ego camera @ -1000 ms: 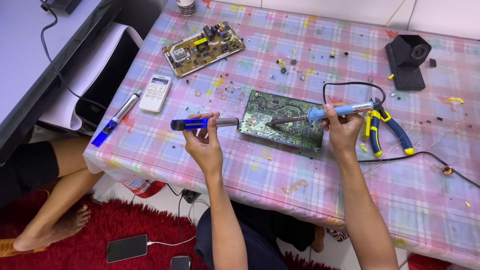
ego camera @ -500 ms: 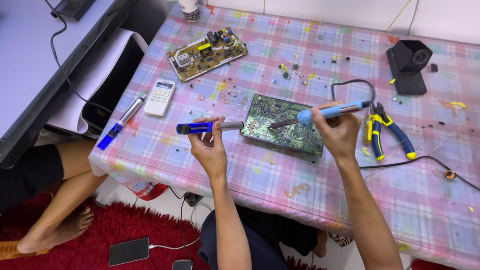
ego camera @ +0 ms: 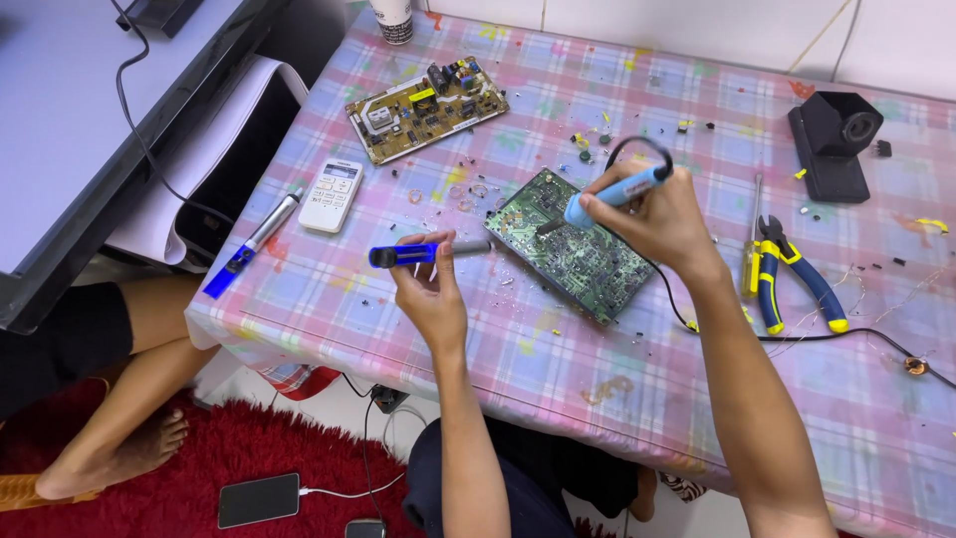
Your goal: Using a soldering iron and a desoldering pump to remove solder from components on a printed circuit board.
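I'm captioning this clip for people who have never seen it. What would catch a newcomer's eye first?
First, the two hands at the middle of the table: the right hand holds a light blue soldering iron with its tip on a green circuit board, while the left hand holds a blue and grey desoldering pump beside it. Next, the pink plaid tablecloth strewn with small parts, and the blue and yellow pliers to the right.

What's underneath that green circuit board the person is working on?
The green circuit board lies flat on the checked tablecloth, with small loose bits scattered around. Whatever sits directly beneath the board is hidden.
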